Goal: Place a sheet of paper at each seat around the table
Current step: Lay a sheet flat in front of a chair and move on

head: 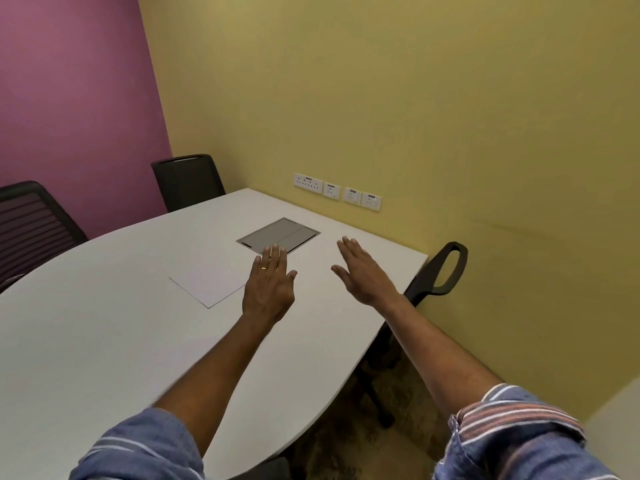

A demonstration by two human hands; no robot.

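Closest in, two rolled blue striped sleeves (145,445) and both bare forearms reach out over the pale grey oval worktop (86,358). Left hand (268,285) next: gold ring on, fingers straight and together, palm down, grip fully flat with nothing pinched. It sits right at the near-right edge of the white sheet of paper (207,282), but I can't tell whether skin meets paper. Right hand (363,271) is just beside it, apart from the sheet, fingers straight, thumb out, grip wide and holding nothing.

The sheet lies flat towards the middle of the worktop, not in front of any seat, so I'd call this one not yet delivered. It's turned on the diagonal, with one corner pointing back at the person. Its far edges wash out against the worktop, but the long axis looks to run away and rightward, roughly square with the grey rectangular hatch (280,233) just beyond the left fingertips.

To do this well, put flat fingertips on the paper, press lightly and slide rather than pinch. Turn it so a long edge runs along the worktop's rim in front of a chair.

Further out, a black chair armrest (446,268) stands on the right and two black mesh chairs (188,181) on the far left. White wall sockets (337,192) line the yellow wall.
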